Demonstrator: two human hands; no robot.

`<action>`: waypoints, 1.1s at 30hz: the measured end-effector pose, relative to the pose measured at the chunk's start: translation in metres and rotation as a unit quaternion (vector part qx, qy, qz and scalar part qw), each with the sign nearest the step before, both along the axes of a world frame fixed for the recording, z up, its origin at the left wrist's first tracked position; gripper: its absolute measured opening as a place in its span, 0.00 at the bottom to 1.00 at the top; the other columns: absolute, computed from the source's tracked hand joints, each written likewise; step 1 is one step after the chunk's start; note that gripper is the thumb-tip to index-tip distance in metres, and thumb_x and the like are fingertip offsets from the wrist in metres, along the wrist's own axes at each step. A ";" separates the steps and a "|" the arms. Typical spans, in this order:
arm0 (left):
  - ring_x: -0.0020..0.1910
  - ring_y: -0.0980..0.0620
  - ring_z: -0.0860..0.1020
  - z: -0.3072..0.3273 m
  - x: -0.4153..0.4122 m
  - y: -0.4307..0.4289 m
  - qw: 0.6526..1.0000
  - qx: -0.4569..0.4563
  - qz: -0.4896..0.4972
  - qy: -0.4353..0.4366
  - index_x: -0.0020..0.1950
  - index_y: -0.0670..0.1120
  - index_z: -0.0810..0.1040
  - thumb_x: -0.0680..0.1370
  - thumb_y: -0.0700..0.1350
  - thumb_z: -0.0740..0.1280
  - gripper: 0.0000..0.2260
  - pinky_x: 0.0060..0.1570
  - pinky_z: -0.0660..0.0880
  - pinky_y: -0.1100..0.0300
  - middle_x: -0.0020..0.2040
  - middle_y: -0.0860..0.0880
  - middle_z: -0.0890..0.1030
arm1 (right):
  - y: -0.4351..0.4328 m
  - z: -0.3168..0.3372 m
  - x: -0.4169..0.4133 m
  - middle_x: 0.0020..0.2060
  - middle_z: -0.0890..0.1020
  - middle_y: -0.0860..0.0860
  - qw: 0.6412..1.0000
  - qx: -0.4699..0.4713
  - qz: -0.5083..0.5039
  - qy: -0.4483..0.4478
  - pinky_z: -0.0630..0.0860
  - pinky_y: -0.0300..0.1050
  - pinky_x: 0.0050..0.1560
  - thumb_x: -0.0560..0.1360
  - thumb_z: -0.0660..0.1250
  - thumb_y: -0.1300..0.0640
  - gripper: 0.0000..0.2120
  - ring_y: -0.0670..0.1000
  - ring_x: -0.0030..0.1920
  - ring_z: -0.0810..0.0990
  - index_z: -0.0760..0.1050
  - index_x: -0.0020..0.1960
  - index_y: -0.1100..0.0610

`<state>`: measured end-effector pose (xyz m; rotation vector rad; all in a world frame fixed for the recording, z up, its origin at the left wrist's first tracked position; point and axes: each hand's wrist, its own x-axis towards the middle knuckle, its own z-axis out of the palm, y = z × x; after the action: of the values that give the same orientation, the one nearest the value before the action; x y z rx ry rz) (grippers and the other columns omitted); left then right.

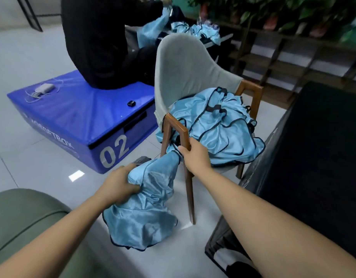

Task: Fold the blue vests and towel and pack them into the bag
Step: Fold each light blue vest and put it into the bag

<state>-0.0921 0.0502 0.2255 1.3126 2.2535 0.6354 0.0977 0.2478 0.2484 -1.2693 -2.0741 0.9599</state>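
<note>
A light blue vest (145, 207) with dark trim hangs bunched between my hands, in front of a grey chair (185, 71). My left hand (119, 185) grips a crumpled fold of it low down. My right hand (195, 155) pinches its upper edge beside the chair's wooden armrest (179, 129). A pile of several more blue vests (217, 129) lies heaped on the chair seat. No towel or bag can be made out for certain.
A blue padded box (77, 117) marked 02 stands left of the chair, with a person in black (105, 37) seated on it handling more blue vests (193, 30). A black surface (313, 157) is at right, a green cushion (22, 217) at lower left.
</note>
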 end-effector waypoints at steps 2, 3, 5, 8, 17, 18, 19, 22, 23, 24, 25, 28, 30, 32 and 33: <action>0.54 0.50 0.82 0.030 -0.003 -0.005 1.000 0.015 0.002 0.014 0.68 0.64 0.78 0.62 0.56 0.75 0.33 0.55 0.79 0.50 0.55 0.55 0.83 | 0.000 0.002 0.000 0.48 0.83 0.52 0.999 0.009 0.002 -0.036 0.77 0.51 0.51 0.83 0.69 0.51 0.07 0.57 0.51 0.82 0.77 0.53 0.54; 0.54 0.50 0.82 0.045 -0.006 -0.007 0.999 0.026 0.002 0.024 0.68 0.63 0.78 0.62 0.57 0.74 0.33 0.55 0.79 0.50 0.55 0.56 0.83 | -0.002 0.003 0.001 0.49 0.84 0.54 0.999 0.014 0.003 -0.050 0.79 0.53 0.53 0.83 0.69 0.51 0.07 0.59 0.51 0.82 0.77 0.53 0.55; 0.55 0.49 0.82 0.075 -0.012 -0.013 0.998 0.052 0.008 0.043 0.67 0.63 0.78 0.60 0.60 0.72 0.34 0.56 0.78 0.49 0.55 0.55 0.83 | -0.006 0.002 0.004 0.49 0.84 0.55 0.998 0.024 0.013 -0.065 0.80 0.54 0.54 0.83 0.69 0.51 0.08 0.60 0.51 0.82 0.76 0.54 0.55; 0.56 0.50 0.81 0.122 -0.018 -0.022 0.994 0.093 0.009 0.063 0.67 0.62 0.79 0.61 0.60 0.73 0.33 0.59 0.78 0.47 0.57 0.54 0.84 | -0.018 0.003 0.010 0.49 0.83 0.55 0.996 0.034 0.028 -0.079 0.78 0.51 0.52 0.83 0.68 0.51 0.08 0.59 0.51 0.81 0.75 0.54 0.55; 0.53 0.53 0.81 0.227 -0.007 -0.024 0.979 0.175 -0.005 0.105 0.63 0.61 0.79 0.70 0.47 0.79 0.24 0.54 0.78 0.50 0.53 0.57 0.85 | -0.072 0.002 0.023 0.49 0.84 0.52 0.996 0.027 0.063 -0.058 0.80 0.51 0.55 0.82 0.70 0.52 0.08 0.56 0.51 0.82 0.77 0.59 0.54; 0.52 0.54 0.81 0.237 -0.003 -0.021 0.977 0.186 -0.006 0.107 0.61 0.61 0.79 0.70 0.47 0.79 0.22 0.52 0.78 0.51 0.52 0.57 0.85 | -0.079 0.003 0.025 0.49 0.84 0.51 0.996 0.026 0.066 -0.053 0.79 0.51 0.55 0.81 0.70 0.53 0.08 0.55 0.52 0.82 0.77 0.59 0.53; 0.51 0.54 0.81 0.247 0.001 -0.019 0.974 0.196 -0.006 0.109 0.59 0.60 0.79 0.71 0.47 0.78 0.20 0.51 0.78 0.51 0.51 0.57 0.85 | -0.086 0.004 0.026 0.50 0.84 0.51 0.996 0.026 0.067 -0.050 0.79 0.51 0.56 0.81 0.69 0.53 0.08 0.55 0.53 0.82 0.77 0.59 0.52; 0.49 0.56 0.81 0.275 0.012 -0.011 0.969 0.223 -0.004 0.109 0.57 0.59 0.79 0.70 0.45 0.78 0.19 0.48 0.78 0.53 0.48 0.57 0.84 | -0.108 0.005 0.029 0.53 0.84 0.49 0.996 0.019 0.073 -0.039 0.79 0.49 0.59 0.80 0.69 0.53 0.09 0.53 0.56 0.82 0.78 0.60 0.51; 0.49 0.54 0.81 0.284 0.016 -0.008 0.966 0.232 -0.004 0.111 0.57 0.59 0.80 0.70 0.44 0.78 0.19 0.49 0.79 0.53 0.48 0.57 0.84 | -0.115 0.004 0.030 0.53 0.84 0.49 0.996 0.017 0.075 -0.041 0.79 0.49 0.59 0.80 0.69 0.53 0.08 0.52 0.56 0.82 0.78 0.60 0.50; 0.50 0.53 0.82 0.293 0.019 -0.005 0.964 0.239 -0.005 0.115 0.57 0.60 0.80 0.69 0.45 0.77 0.19 0.50 0.79 0.52 0.48 0.56 0.85 | -0.121 0.002 0.031 0.52 0.84 0.48 0.996 0.019 0.074 -0.048 0.80 0.50 0.59 0.80 0.68 0.52 0.08 0.52 0.55 0.82 0.77 0.59 0.49; 0.50 0.51 0.82 0.302 0.023 -0.002 0.963 0.244 -0.005 0.117 0.57 0.60 0.80 0.69 0.45 0.77 0.19 0.51 0.80 0.51 0.48 0.56 0.85 | -0.127 0.000 0.032 0.50 0.83 0.48 0.996 0.026 0.071 -0.057 0.81 0.51 0.59 0.80 0.67 0.52 0.07 0.52 0.54 0.83 0.77 0.58 0.48; 0.50 0.51 0.82 0.326 0.034 0.011 0.958 0.266 -0.009 0.109 0.55 0.60 0.81 0.68 0.45 0.77 0.18 0.51 0.80 0.52 0.48 0.56 0.85 | -0.147 0.001 0.037 0.52 0.83 0.46 0.996 0.038 0.063 -0.056 0.80 0.49 0.58 0.79 0.65 0.57 0.11 0.51 0.54 0.82 0.76 0.60 0.46; 0.49 0.51 0.82 0.342 0.043 0.022 0.955 0.278 -0.012 0.100 0.54 0.59 0.81 0.68 0.44 0.76 0.17 0.48 0.79 0.54 0.47 0.55 0.85 | -0.159 0.004 0.041 0.55 0.83 0.48 0.996 0.037 0.063 -0.053 0.79 0.48 0.57 0.80 0.65 0.56 0.14 0.53 0.56 0.82 0.77 0.64 0.48; 0.48 0.52 0.81 0.359 0.050 0.034 0.952 0.289 -0.018 0.096 0.54 0.59 0.81 0.68 0.44 0.77 0.17 0.43 0.77 0.58 0.48 0.55 0.85 | -0.165 0.000 0.044 0.54 0.85 0.53 0.996 0.021 0.063 -0.057 0.80 0.52 0.56 0.80 0.65 0.54 0.13 0.58 0.56 0.83 0.78 0.64 0.50; 0.48 0.53 0.81 0.366 0.053 0.041 0.950 0.295 -0.019 0.094 0.55 0.58 0.82 0.69 0.44 0.77 0.17 0.42 0.75 0.60 0.49 0.55 0.85 | -0.168 -0.001 0.045 0.55 0.85 0.54 0.995 0.012 0.065 -0.070 0.80 0.52 0.57 0.81 0.66 0.52 0.13 0.59 0.57 0.83 0.78 0.64 0.51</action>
<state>-0.0390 0.0917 0.5919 1.7475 2.2637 1.2912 0.1425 0.0800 0.2474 -1.2347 -2.2931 0.9214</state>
